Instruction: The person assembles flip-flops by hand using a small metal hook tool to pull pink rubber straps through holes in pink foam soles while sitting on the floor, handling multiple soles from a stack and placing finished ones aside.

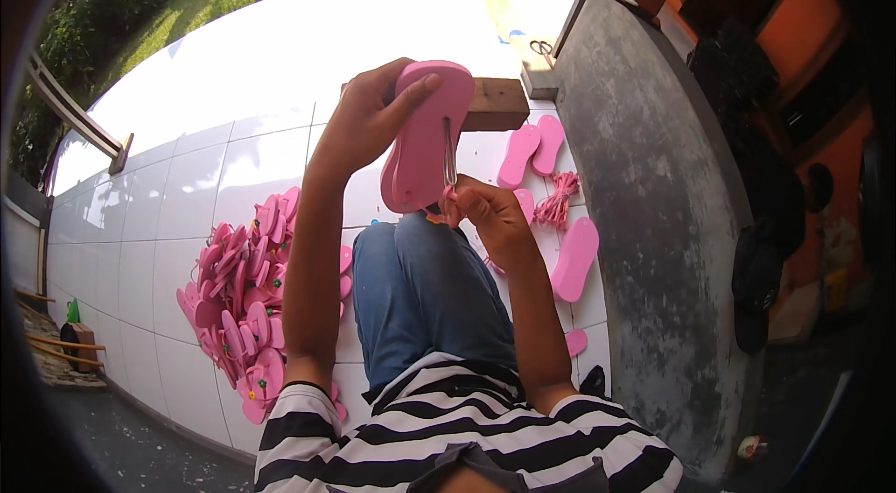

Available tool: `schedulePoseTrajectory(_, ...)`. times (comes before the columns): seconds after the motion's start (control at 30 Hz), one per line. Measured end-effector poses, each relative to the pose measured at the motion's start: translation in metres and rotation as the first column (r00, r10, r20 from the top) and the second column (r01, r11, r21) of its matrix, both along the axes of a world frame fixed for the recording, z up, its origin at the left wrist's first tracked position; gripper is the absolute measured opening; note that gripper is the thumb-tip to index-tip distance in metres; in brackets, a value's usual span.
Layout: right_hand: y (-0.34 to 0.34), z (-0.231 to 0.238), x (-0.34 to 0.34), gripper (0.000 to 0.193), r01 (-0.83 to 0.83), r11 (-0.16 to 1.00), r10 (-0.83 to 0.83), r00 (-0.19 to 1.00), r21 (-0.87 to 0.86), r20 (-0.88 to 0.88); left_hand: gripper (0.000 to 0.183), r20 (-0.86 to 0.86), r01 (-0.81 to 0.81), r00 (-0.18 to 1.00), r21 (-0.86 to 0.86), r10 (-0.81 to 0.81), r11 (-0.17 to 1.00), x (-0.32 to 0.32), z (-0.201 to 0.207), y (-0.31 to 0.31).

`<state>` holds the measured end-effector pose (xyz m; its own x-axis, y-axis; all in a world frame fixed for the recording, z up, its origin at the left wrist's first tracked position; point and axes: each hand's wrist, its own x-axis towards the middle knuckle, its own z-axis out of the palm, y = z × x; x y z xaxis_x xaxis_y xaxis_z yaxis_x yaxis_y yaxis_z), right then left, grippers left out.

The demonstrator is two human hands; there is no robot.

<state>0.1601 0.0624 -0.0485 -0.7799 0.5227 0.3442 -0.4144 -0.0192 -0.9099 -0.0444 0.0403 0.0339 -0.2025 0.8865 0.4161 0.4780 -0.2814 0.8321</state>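
My left hand (367, 119) grips a pink flip-flop sole (431, 152) near its upper end, with the thumb across its face. The sole is held up above my knees, and a second pink layer shows along its left edge. Against the sole stands a thin shiny metal tool (449, 152), its upper tip at a spot in the upper half of the sole. My right hand (493, 220) is closed around the tool's lower end. A pink strap with an orange bit (435, 217) shows beside the right fingers; how it meets the tool is hidden.
A heap of pink flip-flops (245, 292) lies on the white tiles to my left. Beyond the sole is a wooden block (497, 105). On my right are loose pink soles (575, 260), a bundle of pink straps (558, 201) and a grey concrete ledge (644, 213). Scissors (541, 49) lie farther off.
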Motion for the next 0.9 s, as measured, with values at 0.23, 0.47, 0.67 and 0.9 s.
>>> schedulePoseTrajectory(0.23, 0.001, -0.026, -0.018, 0.037, 0.046, 0.985, -0.076, 0.982, -0.169, -0.174, 0.034, -0.028, -0.035, 0.999, 0.112, 0.039, 0.993, 0.005, -0.011, 0.005)
schedulePoseTrajectory(0.47, 0.015, -0.029, -0.032, 0.03, -0.067, 0.963, -0.002, 0.967, -0.262, -0.255, 0.034, -0.012, -0.104, 0.994, 0.116, 0.106, 0.988, 0.011, -0.01, 0.003)
schedulePoseTrajectory(0.67, 0.006, -0.019, -0.019, 0.027, 0.245, 0.96, -0.254, 0.966, -0.134, -0.05, 0.032, 0.017, -0.146, 0.989, 0.122, 0.145, 0.982, 0.021, -0.02, -0.008)
schedulePoseTrajectory(0.9, 0.003, 0.003, -0.03, 0.038, 0.487, 0.856, -0.489, 0.872, 0.173, -0.033, 0.026, 0.261, -0.212, 0.953, 0.224, 0.151, 0.951, 0.051, -0.034, -0.031)
